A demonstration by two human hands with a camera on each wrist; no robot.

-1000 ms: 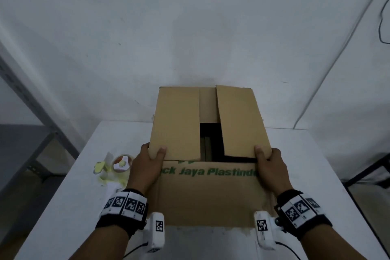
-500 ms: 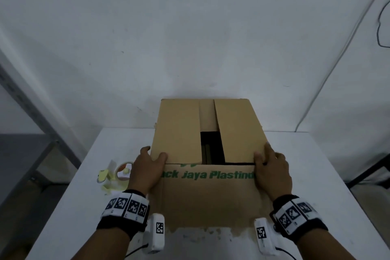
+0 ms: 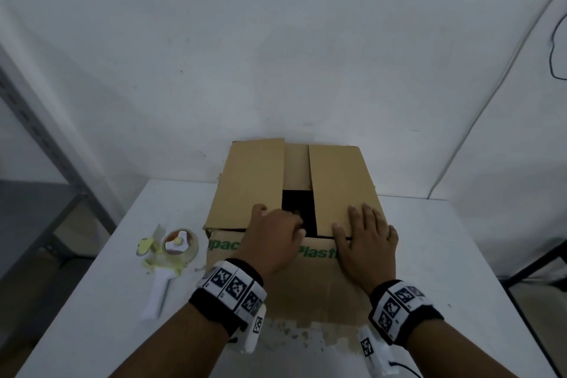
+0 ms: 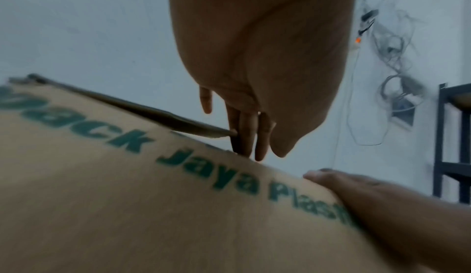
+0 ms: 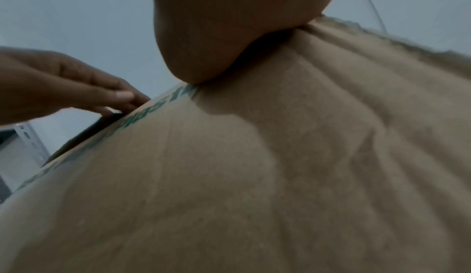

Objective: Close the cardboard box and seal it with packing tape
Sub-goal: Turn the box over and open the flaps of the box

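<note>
A brown cardboard box (image 3: 306, 282) with green print stands on the white table (image 3: 101, 301). Its left flap (image 3: 248, 187) and right flap (image 3: 340, 187) are folded down, with a dark gap (image 3: 299, 202) between them. My left hand (image 3: 276, 236) lies at the near end of that gap, thumb on the left flap. Its fingers (image 4: 244, 132) point down into the gap against the flap's inner edge. My right hand (image 3: 365, 233) lies flat on the right flap's near corner, fingers straight. A tape dispenser (image 3: 171, 255) with a roll lies left of the box, untouched.
The box's back stands close to a white wall (image 3: 276, 70). A grey metal shelf frame (image 3: 46, 147) stands at the left, and a dark frame (image 3: 537, 264) at the right. Cables (image 3: 555, 40) hang on the right wall. Bare tabletop lies on both sides of the box.
My left hand slid right from the left flap's outer corner to the gap. My right hand moved up and flattened on the right flap. Both flaps now lie lower.
</note>
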